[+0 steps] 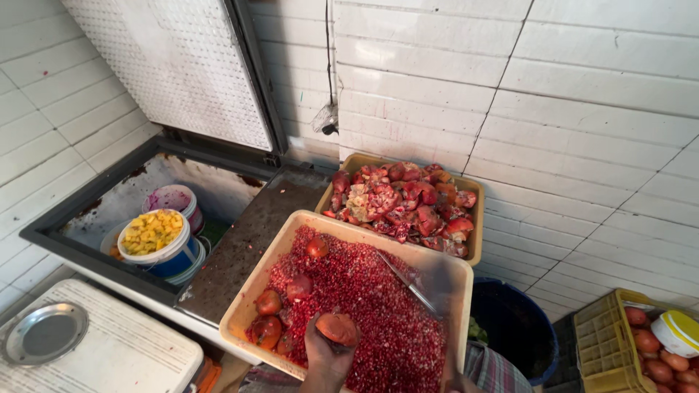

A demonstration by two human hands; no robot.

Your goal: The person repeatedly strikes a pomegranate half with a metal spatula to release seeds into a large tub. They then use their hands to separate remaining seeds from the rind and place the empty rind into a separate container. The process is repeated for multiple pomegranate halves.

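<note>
Left hand [328, 354] cupped tight around a pomegranate half [337, 328], held over the near end of a beige tray [251, 291] heaped with red seeds [364, 291]. Right hand [444, 291] blurred above the tray's right rim, closed on a spoon [404, 280]. Several fruit pieces lie in the seeds at left. Behind, touching, a second tray [477, 218] full of peels [400, 200]. Left, an open freezer [95, 218] holds a tub [154, 236] of yellow cubes. Far right, yellow crate [601, 342] with whole fruit.
</note>
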